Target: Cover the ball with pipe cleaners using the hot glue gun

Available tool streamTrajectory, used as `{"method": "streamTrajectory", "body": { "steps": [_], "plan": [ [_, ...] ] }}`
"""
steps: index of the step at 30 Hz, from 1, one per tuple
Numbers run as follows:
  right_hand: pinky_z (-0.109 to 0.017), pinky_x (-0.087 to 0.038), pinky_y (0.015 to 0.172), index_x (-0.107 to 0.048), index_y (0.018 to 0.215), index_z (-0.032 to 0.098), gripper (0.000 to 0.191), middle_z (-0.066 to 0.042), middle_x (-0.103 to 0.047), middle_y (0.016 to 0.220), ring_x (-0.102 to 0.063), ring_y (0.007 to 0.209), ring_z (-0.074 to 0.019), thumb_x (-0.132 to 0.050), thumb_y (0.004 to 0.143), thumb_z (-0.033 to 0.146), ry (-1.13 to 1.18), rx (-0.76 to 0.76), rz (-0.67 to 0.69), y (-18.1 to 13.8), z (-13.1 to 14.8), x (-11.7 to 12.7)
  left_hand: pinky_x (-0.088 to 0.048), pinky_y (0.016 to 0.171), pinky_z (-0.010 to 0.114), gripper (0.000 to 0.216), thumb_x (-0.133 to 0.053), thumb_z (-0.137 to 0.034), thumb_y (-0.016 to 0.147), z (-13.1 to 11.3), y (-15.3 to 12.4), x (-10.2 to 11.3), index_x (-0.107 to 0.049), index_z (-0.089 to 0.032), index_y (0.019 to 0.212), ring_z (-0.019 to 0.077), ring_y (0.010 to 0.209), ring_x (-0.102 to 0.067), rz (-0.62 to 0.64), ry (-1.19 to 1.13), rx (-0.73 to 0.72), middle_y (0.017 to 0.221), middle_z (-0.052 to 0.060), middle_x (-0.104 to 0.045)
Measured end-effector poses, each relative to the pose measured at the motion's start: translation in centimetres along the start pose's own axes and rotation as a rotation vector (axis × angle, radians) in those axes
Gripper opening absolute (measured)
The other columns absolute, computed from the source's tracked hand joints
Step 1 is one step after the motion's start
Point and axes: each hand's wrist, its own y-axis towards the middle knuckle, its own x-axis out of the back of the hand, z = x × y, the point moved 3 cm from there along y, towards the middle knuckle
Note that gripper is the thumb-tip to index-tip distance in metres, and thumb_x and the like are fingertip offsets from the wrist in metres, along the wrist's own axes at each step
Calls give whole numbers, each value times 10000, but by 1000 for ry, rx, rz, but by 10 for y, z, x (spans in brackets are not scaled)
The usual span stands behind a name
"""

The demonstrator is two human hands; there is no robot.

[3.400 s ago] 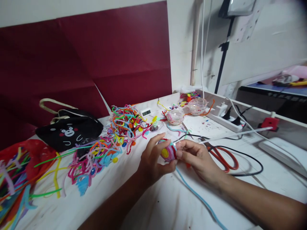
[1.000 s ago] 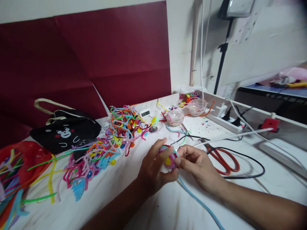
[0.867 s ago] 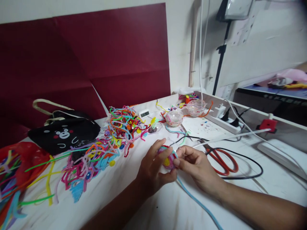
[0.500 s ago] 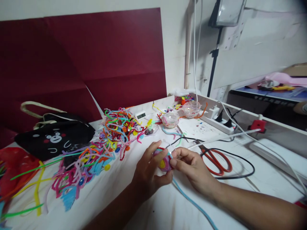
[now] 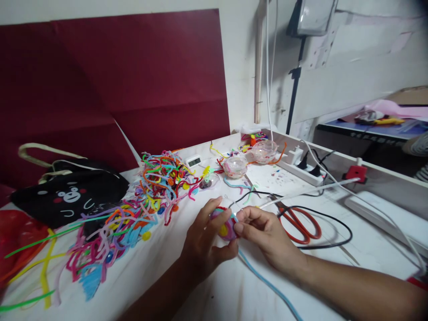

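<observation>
Both my hands meet over the white table at a small clear ball (image 5: pixel 226 225) stuffed with pink and yellow pipe cleaners. My left hand (image 5: pixel 203 240) cups it from the left, fingers curled round it. My right hand (image 5: pixel 264 234) pinches its right side with thumb and fingertips. A light blue pipe cleaner (image 5: pixel 267 285) trails from the ball toward me across the table.
A heap of coloured pipe cleaners (image 5: pixel 140 200) lies at left, beside a black bear-face bag (image 5: pixel 70 196). Red-handled scissors (image 5: pixel 299 223) and a black cable (image 5: pixel 334 223) lie right of my hands. Clear filled balls (image 5: pixel 236 166) and a power strip (image 5: pixel 302 169) stand farther back.
My hands keep hold of the ball and turn it slightly. The view has swung a little to the right, so everything on the table sits further left.
</observation>
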Motion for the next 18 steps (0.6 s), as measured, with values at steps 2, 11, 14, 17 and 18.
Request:
{"method": "streamTrajectory", "body": {
  "steps": [2, 11, 14, 17, 18],
  "plan": [
    [-238, -489, 586, -835, 690, 228, 373, 19, -755, 631, -609, 592, -138, -1124, 484, 341, 4, 4, 4, 0, 0, 0, -726, 982, 329, 435, -733, -237, 904, 0, 1, 1, -665, -211, 1333, 270, 1203, -827, -2, 7, 0, 1349, 173, -777],
    [-231, -484, 584, -840, 725, 222, 394, 19, -771, 644, -611, 588, -127, -1129, 498, 363, 0, 17, 6, 0, -1, 0, -727, 976, 332, 410, -741, -248, 907, -1, 4, 4, -668, -196, 1307, 284, 1201, -834, 29, 34, -24, 1324, 189, -790],
    [-232, -464, 557, -818, 699, 217, 394, 19, -759, 621, -587, 572, -130, -1125, 493, 354, 1, 12, 9, 0, -1, 0, -728, 988, 354, 382, -725, -258, 927, -1, 3, 4, -675, -189, 1300, 300, 1215, -832, 26, 49, -32, 1321, 199, -791],
    [-235, -460, 549, -797, 673, 211, 400, 20, -751, 612, -579, 566, -132, -1122, 481, 344, 2, 0, 2, -1, 0, 0, -728, 1001, 368, 403, -733, -258, 932, 0, 1, 2, -673, -192, 1326, 312, 1250, -821, 19, 39, -40, 1337, 200, -790],
    [-236, -463, 553, -792, 667, 208, 405, 19, -750, 614, -580, 568, -133, -1122, 477, 344, -5, -7, -2, -1, 1, -1, -727, 1006, 372, 420, -740, -251, 929, 0, -1, 1, -671, -198, 1340, 312, 1261, -817, 16, 29, -38, 1350, 197, -788]
  ]
}}
